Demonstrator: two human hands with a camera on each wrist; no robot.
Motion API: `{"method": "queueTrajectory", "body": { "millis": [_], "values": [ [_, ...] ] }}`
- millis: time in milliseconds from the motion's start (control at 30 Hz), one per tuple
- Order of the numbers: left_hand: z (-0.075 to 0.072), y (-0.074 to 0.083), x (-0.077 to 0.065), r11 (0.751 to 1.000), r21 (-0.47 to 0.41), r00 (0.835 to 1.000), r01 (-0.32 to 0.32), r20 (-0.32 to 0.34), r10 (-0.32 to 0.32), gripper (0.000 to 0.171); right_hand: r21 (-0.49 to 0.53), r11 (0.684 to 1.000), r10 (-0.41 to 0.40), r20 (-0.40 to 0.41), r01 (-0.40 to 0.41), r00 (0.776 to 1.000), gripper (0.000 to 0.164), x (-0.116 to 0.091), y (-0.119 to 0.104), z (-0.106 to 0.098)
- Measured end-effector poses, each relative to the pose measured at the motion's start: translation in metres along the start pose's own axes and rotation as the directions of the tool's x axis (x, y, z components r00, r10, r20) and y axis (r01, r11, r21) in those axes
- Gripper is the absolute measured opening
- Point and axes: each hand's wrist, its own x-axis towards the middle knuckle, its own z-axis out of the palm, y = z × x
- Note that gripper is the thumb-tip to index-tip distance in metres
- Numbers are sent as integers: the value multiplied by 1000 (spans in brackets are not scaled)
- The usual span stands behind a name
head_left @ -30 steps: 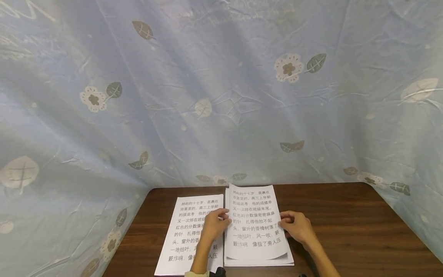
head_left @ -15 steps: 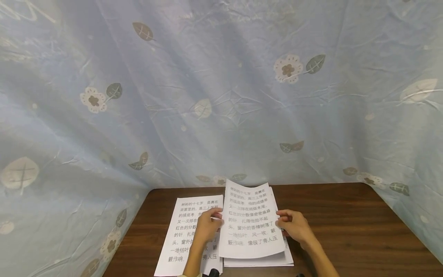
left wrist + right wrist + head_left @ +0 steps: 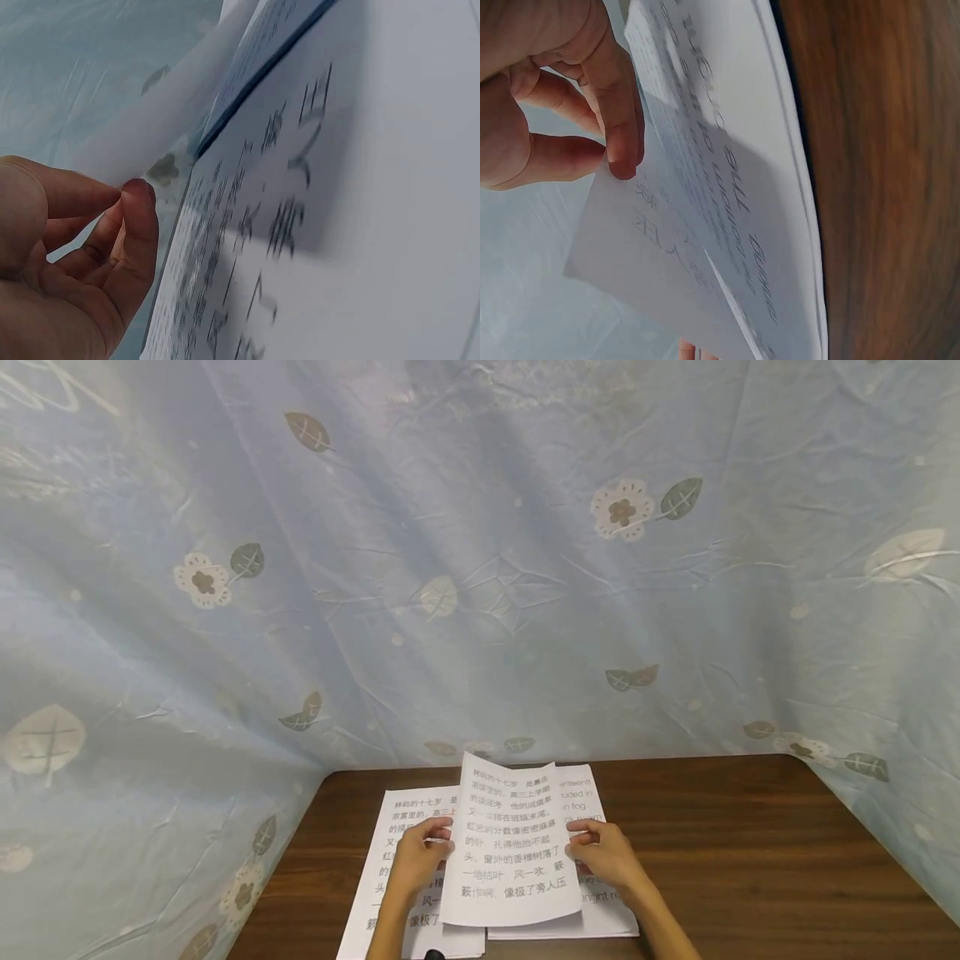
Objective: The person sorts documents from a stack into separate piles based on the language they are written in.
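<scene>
A sheet of paper (image 3: 512,843) printed with Chinese characters is held up, slightly bowed, above two paper stacks. My left hand (image 3: 416,860) pinches its left edge between thumb and fingers; the left wrist view shows that pinch (image 3: 82,247) closely. At the sheet's right edge, my right hand (image 3: 607,857) pinches it the same way. Beneath and to the right lies a stack (image 3: 600,918) whose top page carries English text, partly covered by the sheet. The left stack (image 3: 375,877), with Chinese print on top, is partly hidden by the sheet and my left hand.
Both stacks lie on a dark brown wooden table (image 3: 750,860). A pale blue curtain (image 3: 480,568) with leaves and flowers hangs behind the table and along its sides. In the right wrist view, the right stack's edge (image 3: 806,195) borders the wood.
The Chinese-printed sheet has risen off the right stack and moved left in both hands, partly over the left stack. The English page under it has come into view.
</scene>
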Motion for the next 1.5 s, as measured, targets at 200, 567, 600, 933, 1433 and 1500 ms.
{"method": "queueTrajectory", "body": {
  "millis": [200, 567, 600, 933, 1433, 1500],
  "values": [
    [-17, -6, -3, 1000, 6, 1000, 24, -16, -24, 41, -10, 1000, -6, 9, 6, 1000, 44, -1, -2, 15],
    [-53, -20, -8, 999, 11, 998, 52, -41, -52, 43, -9, 1000, -21, 79, 22, 997, 49, -1, -6, 46],
    [-56, -22, -8, 998, 14, 998, 56, -43, -55, 43, -10, 1000, -23, 84, 24, 996, 50, -1, -7, 49],
    [-87, -39, -15, 995, 41, 994, 92, -65, -89, 43, 31, 999, -29, 144, 24, 989, 53, -4, -11, 78],
    [-118, -57, -18, 987, 61, 985, 152, -87, -146, 44, 65, 998, -34, 157, 24, 987, 52, -6, -13, 113],
    [-121, -57, -18, 986, 56, 985, 156, -87, -151, 43, 72, 997, -32, 159, 21, 987, 52, -7, -13, 117]
  ]
}}
